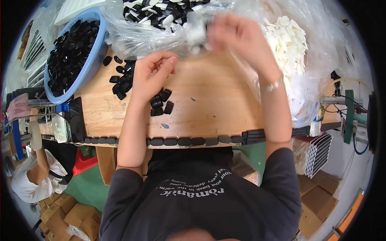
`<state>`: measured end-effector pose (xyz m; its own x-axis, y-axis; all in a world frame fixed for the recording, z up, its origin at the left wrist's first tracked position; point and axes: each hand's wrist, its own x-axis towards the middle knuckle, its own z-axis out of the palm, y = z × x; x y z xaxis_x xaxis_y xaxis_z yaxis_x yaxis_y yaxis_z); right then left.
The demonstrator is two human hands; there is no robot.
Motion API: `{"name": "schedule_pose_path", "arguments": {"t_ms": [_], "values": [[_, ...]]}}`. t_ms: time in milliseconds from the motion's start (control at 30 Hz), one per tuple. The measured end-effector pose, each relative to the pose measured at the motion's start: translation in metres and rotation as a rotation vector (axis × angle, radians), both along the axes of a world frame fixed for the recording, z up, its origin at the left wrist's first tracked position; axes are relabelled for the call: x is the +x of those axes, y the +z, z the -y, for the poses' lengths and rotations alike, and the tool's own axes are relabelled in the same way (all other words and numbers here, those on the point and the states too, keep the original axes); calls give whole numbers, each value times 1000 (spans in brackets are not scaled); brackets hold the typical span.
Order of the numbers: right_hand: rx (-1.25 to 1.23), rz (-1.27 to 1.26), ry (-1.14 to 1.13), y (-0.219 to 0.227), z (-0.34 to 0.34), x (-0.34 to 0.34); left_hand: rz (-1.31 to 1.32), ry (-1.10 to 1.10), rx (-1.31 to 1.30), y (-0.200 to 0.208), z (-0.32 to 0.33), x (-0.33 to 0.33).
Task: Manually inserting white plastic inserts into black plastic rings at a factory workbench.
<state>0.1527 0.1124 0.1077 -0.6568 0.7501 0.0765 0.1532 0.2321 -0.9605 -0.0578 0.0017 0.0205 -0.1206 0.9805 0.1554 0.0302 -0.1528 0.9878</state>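
Note:
My left hand (155,74) is held over the wooden table with its fingers curled and the thumb pressed to them; whatever they may hold is hidden. Small black caps (159,105) lie just below its wrist, and a looser group of black caps (122,82) lies to its left. Farther right, my right hand (233,36) is smeared by motion beside a clear plastic bag (148,42). Black and white pieces (161,16) are heaped in that bag. Right of this hand, a pile of flat white pieces (287,44) sits in more clear plastic.
A blue basin (103,36) full of black caps (74,56) stands at the far left. Dark pads (183,141) line the table's front edge. At lower left are another person (32,176), a red stool (86,161) and cardboard boxes (66,211).

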Motion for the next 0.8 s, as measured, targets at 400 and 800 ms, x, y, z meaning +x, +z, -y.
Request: {"name": "schedule_pose_path", "arguments": {"t_ms": [400,800], "values": [[399,12,-744,-4,-41,109,-1163,218,247,-43,-20,31],[712,904,-398,-90,-46,123,-838,-28,150,-47,-12,26]]}}
